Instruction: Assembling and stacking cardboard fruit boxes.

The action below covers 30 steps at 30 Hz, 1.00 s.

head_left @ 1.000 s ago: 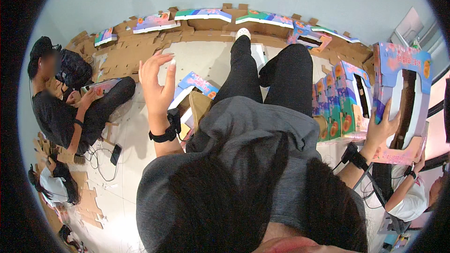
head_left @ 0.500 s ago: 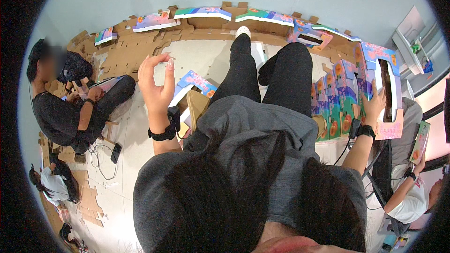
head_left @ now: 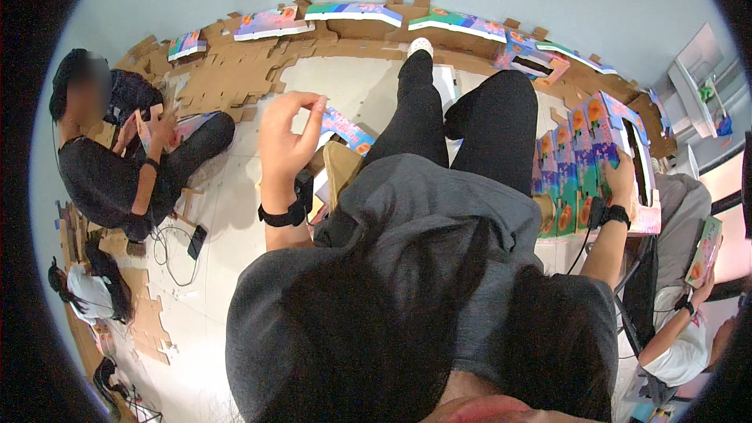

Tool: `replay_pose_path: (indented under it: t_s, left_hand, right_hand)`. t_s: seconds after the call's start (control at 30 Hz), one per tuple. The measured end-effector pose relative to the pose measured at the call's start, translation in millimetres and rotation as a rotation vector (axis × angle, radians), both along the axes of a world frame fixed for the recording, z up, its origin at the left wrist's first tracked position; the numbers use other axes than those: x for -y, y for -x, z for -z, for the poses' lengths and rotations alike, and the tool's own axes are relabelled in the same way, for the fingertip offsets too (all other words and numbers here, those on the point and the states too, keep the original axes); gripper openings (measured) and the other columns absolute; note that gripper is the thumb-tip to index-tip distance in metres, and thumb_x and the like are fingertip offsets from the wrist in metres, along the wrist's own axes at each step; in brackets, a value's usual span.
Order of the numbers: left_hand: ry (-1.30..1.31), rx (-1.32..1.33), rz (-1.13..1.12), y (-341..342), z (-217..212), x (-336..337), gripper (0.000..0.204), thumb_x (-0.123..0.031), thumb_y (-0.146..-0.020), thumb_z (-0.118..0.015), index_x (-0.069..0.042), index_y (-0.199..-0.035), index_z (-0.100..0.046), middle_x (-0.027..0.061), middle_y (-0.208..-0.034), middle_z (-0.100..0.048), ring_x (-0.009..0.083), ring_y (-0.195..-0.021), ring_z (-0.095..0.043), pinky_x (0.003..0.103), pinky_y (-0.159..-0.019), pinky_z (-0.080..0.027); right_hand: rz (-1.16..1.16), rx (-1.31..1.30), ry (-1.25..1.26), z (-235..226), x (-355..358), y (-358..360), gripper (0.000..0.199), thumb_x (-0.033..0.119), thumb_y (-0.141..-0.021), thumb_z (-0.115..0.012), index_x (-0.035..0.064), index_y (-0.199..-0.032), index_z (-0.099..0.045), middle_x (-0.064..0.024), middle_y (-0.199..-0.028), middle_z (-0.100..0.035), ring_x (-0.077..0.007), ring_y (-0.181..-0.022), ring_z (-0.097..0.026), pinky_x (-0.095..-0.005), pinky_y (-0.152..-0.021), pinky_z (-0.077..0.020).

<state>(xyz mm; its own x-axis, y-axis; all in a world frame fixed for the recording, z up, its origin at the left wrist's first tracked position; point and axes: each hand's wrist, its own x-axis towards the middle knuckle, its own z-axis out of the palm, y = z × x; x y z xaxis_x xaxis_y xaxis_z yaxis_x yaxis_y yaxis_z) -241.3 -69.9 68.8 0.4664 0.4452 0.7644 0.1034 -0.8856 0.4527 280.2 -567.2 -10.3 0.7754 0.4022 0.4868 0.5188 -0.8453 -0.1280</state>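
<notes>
My left hand [head_left: 290, 141] is raised, its thumb and fingers pinched together; anything between the tips is too small to make out. Below it, beside my leg, lies a printed carton [head_left: 348, 131] with a blue edge, partly hidden by my hand and a tan piece [head_left: 342, 172]. My right hand [head_left: 621, 176] grips the outermost of a row of folded fruit-print cartons. This carton [head_left: 603, 129] is pink, purple and blue, with a long cut-out slot in its face. The others [head_left: 565, 168] stand upright, packed side by side to the left of it.
Flattened brown cardboard [head_left: 227, 82] covers the floor along the wall, with printed cartons [head_left: 352, 13] on it. A seated person [head_left: 102, 164] works at left with a carton; another person [head_left: 681, 329] at right holds a printed piece [head_left: 703, 251]. A phone [head_left: 197, 243] and cables lie on the floor.
My right hand has gone from spread fingers on the slotted carton's face to gripping its edge, and the carton has shifted against the row. My left hand's fingertips have come together.
</notes>
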Motion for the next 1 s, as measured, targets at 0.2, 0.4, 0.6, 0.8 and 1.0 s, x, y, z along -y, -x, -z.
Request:
replay_pose_path:
  t_s: [0.2,0.4,0.6,0.8,1.0]
  left_hand:
    - [0.11,-0.128,0.123,-9.7,6.2,0.1,0.014,-0.011,-0.087,-0.067,0.0,-0.094,-0.071,0.0144,-0.082,-0.07,0.0296,-0.076,-0.067,0.037,-0.07,-0.051]
    - [0.248,-0.166,0.147,-9.8,12.8,-0.5,0.018,-0.012,-0.088,-0.069,0.0,-0.101,-0.072,0.0121,-0.077,-0.071,0.0181,-0.07,-0.069,0.03,-0.066,-0.051]
    - [0.255,-0.505,-0.016,2.4,11.8,-8.4,0.016,-0.013,-0.089,-0.071,0.0,-0.098,-0.075,0.0091,-0.065,-0.068,0.012,-0.057,-0.063,0.028,-0.057,-0.048]
    - [0.33,-0.213,0.098,-2.4,11.8,-3.4,0.025,-0.014,-0.089,-0.071,-0.002,-0.111,-0.071,0.0079,-0.071,-0.071,0.0112,-0.066,-0.066,0.027,-0.07,-0.05]
    - [0.328,-0.259,0.112,0.8,7.9,-5.8,0.042,-0.015,-0.09,-0.071,-0.004,-0.129,-0.063,0.0089,-0.081,-0.074,0.0133,-0.077,-0.069,0.031,-0.085,-0.051]
  right_hand:
    - [-0.212,-0.232,-0.074,-19.2,-46.9,32.7,0.035,0.015,-0.081,-0.074,0.0014,-0.113,-0.069,-0.0177,-0.111,-0.068,-0.0304,-0.103,-0.066,-0.0377,-0.09,-0.0511]
    - [-0.472,-0.248,-0.197,-60.1,-125.8,80.4,0.026,0.018,-0.086,-0.072,-0.0023,-0.103,-0.07,-0.0166,-0.086,-0.071,-0.0232,-0.076,-0.068,-0.0341,-0.074,-0.0529]
    - [-0.475,-0.303,0.303,-101.1,-187.4,156.0,0.028,0.024,-0.09,-0.069,-0.0036,-0.084,-0.068,-0.0132,-0.069,-0.067,-0.0217,-0.067,-0.069,-0.0328,-0.059,-0.0493]
    - [-0.689,-0.571,-0.096,-96.5,-211.1,199.8,0.036,0.026,-0.091,-0.069,0.0013,-0.066,-0.061,-0.011,-0.061,-0.062,-0.0205,-0.054,-0.061,-0.0332,-0.052,-0.0457]
    - [-0.702,-0.438,0.197,-88.8,-206.2,201.6,0.051,0.038,-0.087,-0.072,-0.0001,-0.058,-0.056,-0.0134,-0.05,-0.051,-0.0257,-0.044,-0.044,-0.0392,-0.048,-0.0384]
